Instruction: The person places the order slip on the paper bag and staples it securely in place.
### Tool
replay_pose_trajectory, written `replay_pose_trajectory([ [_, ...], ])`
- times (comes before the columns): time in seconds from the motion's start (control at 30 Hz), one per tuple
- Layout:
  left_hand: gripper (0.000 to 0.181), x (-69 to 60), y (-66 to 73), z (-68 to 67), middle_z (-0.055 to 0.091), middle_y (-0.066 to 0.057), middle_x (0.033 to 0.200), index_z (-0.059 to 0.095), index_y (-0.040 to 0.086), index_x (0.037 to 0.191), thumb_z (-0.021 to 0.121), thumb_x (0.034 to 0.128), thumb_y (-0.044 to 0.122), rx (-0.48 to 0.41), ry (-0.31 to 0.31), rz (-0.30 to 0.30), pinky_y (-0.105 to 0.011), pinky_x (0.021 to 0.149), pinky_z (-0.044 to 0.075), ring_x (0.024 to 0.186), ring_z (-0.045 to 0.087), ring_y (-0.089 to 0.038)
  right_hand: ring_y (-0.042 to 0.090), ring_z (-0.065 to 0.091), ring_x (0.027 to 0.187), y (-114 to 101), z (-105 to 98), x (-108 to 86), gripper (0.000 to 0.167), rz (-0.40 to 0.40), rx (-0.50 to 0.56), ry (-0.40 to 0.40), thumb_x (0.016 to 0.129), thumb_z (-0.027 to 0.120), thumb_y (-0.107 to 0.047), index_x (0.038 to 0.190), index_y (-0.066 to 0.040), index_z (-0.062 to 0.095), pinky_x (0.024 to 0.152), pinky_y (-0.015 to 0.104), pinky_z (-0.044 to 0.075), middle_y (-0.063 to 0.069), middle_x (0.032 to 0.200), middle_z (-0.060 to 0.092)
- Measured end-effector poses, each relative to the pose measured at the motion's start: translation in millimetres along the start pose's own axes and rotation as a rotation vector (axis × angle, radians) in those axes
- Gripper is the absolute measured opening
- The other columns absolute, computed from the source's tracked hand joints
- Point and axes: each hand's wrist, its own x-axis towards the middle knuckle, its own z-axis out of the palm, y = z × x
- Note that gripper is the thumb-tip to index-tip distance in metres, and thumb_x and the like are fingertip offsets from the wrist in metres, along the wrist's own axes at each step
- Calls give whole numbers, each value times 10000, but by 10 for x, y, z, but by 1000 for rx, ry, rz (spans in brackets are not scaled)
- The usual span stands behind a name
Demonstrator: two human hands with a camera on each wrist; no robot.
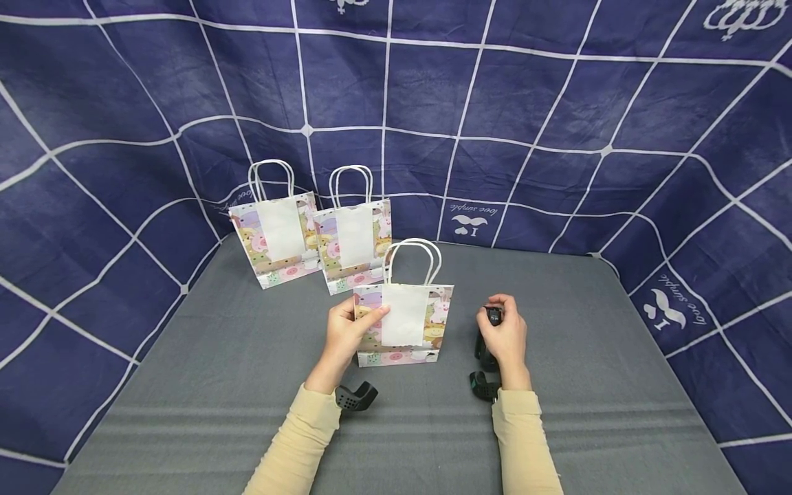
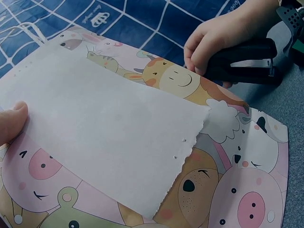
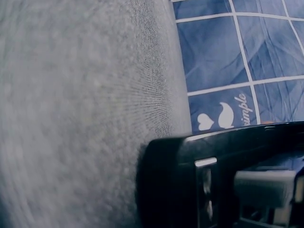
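A small paper gift bag with cartoon animals and white twisted handles stands on the grey surface. My left hand pinches its left side, thumb across the front. Over the bag's front lies a white paper panel; its lower edge is ragged, with two tiny marks near it. To the right of the bag, my right hand grips a black stapler by one end, apart from the bag. Close up in the right wrist view, the stapler shows its metal parts.
Two similar gift bags, one at the far left and one beside it, stand behind the held one. A blue cloth with white grid lines hangs round the back and sides of the grey table surface.
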Motion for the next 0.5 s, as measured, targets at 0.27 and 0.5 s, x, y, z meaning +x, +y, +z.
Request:
replay_pose_trajectory([
  [0.27,163,-2,11,2,580,52,595,598,-109,724,733,774,-31,-1,-4,1,-209,465,396,534,488,-56,184,603,751,-59,13,12,259,30,146,8,832,679,-100,1045,-36,547,641,319,457,121,897,654],
  [0.5,156,1,17,4,606,47,617,614,-139,775,730,776,-34,0,-9,2,-228,471,417,544,511,-70,60,602,650,-272,-7,76,292,41,567,94,877,627,-10,1093,122,483,603,167,475,95,797,621],
])
